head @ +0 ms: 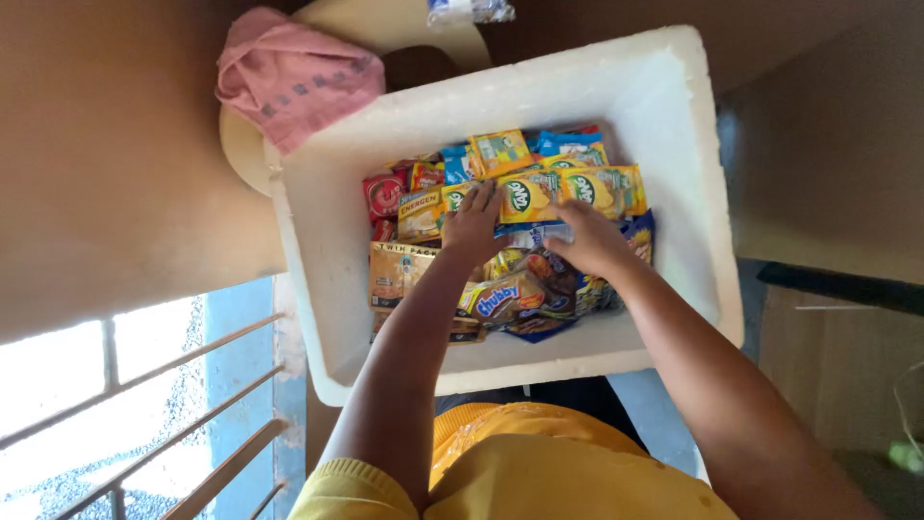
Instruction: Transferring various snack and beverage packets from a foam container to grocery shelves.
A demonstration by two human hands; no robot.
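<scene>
A white foam box (664, 116) sits in front of me, holding several small snack and drink-powder sachets in yellow, orange, red and blue. My left hand (472, 226) rests palm down on the sachets near the middle of the pile, fingers spread over a yellow-green packet (527, 197). My right hand (589, 241) lies on the packets just to the right, fingers curled down into them beside an orange sachet (602, 188). Whether either hand grips a packet is hidden. A brown and orange wrapper (505, 299) lies under my forearms.
A pink cloth (294, 77) lies on a cream stool (241, 144) behind the box's left corner. A clear plastic packet (470, 10) is at the top edge. Metal window bars (164, 385) run at lower left. A brown wall (96, 173) stands left.
</scene>
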